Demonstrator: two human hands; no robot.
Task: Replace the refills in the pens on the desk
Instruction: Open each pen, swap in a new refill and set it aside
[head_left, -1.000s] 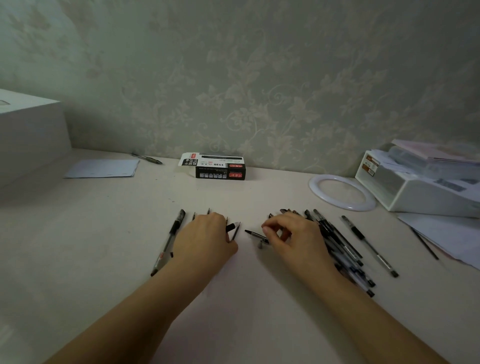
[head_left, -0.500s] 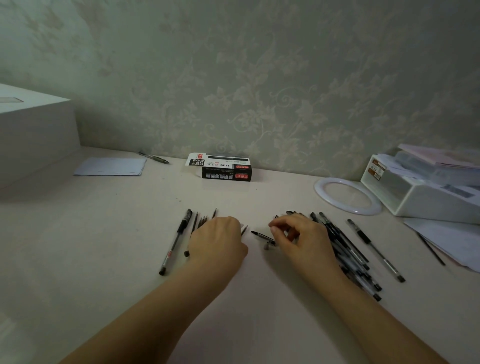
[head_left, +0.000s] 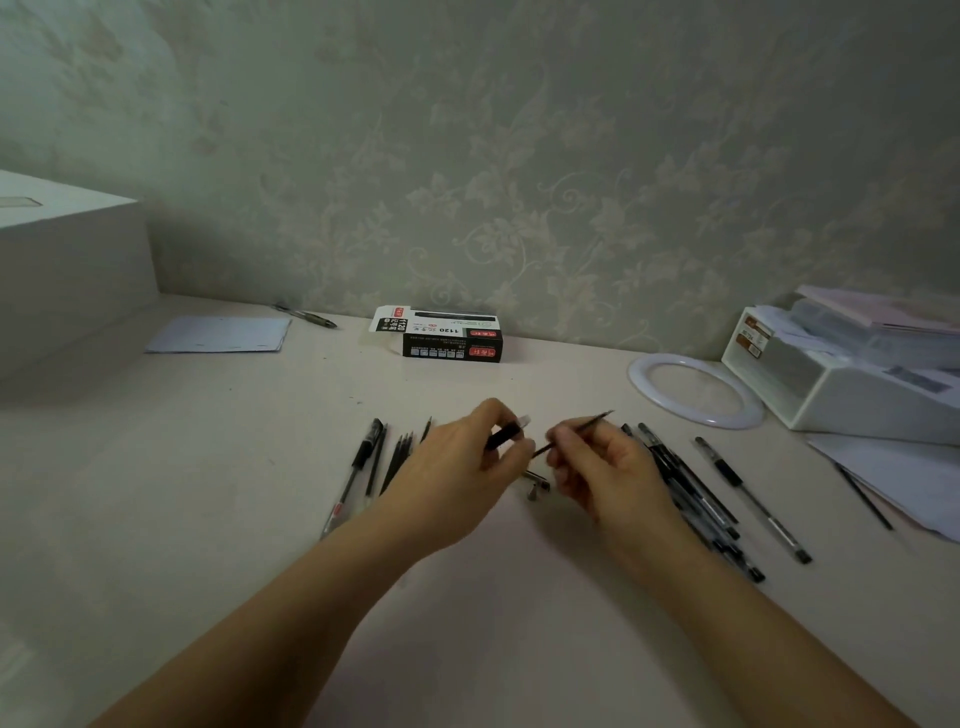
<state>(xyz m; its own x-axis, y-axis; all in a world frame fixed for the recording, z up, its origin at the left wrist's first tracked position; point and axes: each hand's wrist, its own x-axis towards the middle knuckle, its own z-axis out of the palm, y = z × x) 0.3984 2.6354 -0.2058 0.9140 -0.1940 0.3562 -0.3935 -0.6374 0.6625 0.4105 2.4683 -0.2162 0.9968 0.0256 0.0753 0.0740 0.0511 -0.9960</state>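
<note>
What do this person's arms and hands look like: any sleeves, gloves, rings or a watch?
Both forearms are bare right up to the bottom edge of the picture, so no sleeves show. The left hand and the right hand wear no gloves, and no ring, watch or bracelet is visible on either.

Black and white refill box (head_left: 440, 336) by the wall, "1120" printed on top, other print illegible
</note>
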